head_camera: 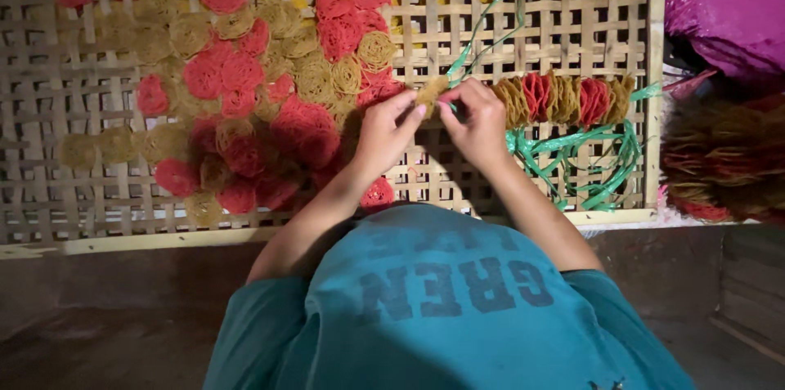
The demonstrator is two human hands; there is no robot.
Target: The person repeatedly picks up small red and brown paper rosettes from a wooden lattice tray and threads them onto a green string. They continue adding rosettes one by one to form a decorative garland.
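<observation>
Tan lattice disc (431, 94) is pinched between the left hand (384, 132) and the right hand (478, 122), at the open left end of the strung stack of discs (560, 100). The stack's long axis runs left–right across the woven bamboo tray (98, 202), directly to the right of both hands; the right hand is nearer it. Green plastic string (572, 153) is looped under and past the stack, with one strand rising up from the hands. Both grips are closed, fingertips together on the disc and string end. Loose red and tan discs (245, 104) are heaped just left of the left hand.
</observation>
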